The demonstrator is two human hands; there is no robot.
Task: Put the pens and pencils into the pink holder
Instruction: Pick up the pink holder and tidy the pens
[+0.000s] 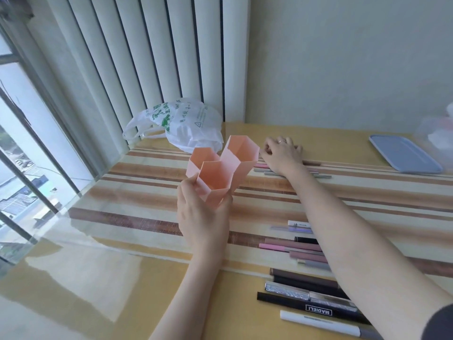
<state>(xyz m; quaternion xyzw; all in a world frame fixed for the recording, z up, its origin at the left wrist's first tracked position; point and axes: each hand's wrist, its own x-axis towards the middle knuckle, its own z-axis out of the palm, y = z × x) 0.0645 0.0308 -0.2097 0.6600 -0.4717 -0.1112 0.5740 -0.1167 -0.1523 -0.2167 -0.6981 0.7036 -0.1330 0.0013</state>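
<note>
Three hexagonal cups make up the pink holder, and all three look empty, so the filling has not begun. The left hand grips the holder by its nearest cup, thumb on one wall and fingers round the other, lifted off the table and tilted with the mouths facing the person. The right hand reaches to the far row of pens, fingers curled down onto their ends just beside the holder; whether it already pinches one I cannot tell. A larger batch of pens and pencils lies near the person, partly under the right forearm.

To do this step well, gather a few of the far pens together, lift them clear, and bring the holder's mouth close rather than carrying them far. Keep the holder tilted only slightly, so they slide to the bottom and do not tip out. A plastic bag sits behind.
</note>
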